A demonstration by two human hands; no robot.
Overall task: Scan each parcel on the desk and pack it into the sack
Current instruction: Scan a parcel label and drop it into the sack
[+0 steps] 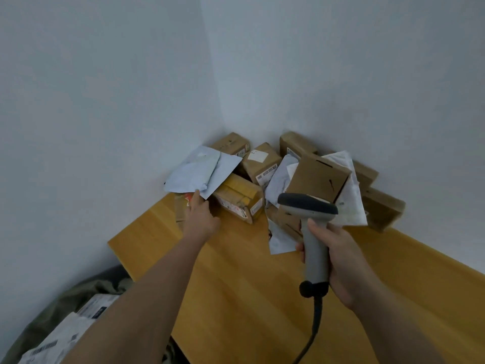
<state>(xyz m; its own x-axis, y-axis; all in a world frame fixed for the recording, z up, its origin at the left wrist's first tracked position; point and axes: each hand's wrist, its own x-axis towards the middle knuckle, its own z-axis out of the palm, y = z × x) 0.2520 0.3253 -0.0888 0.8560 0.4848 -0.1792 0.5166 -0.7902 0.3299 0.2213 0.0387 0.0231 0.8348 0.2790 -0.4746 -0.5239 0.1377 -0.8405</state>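
A heap of parcels fills the desk's far corner: brown cardboard boxes (263, 160) and pale plastic mailers. My left hand (200, 216) reaches to the heap's left side and holds the lower edge of a light grey mailer (199, 172), which lies tilted over a tape-wrapped box (240, 197). My right hand (333, 256) grips the handle of a grey barcode scanner (309, 208), whose dark head points toward a brown box (319, 178) on the right of the heap. The olive sack (55, 311) sits on the floor at lower left with white parcels (63, 337) inside.
The yellow wooden desk (249, 285) stands in a corner between two pale walls. The scanner's black cable (312, 334) hangs down over the desk's near part. More brown boxes (380, 208) lean against the right wall.
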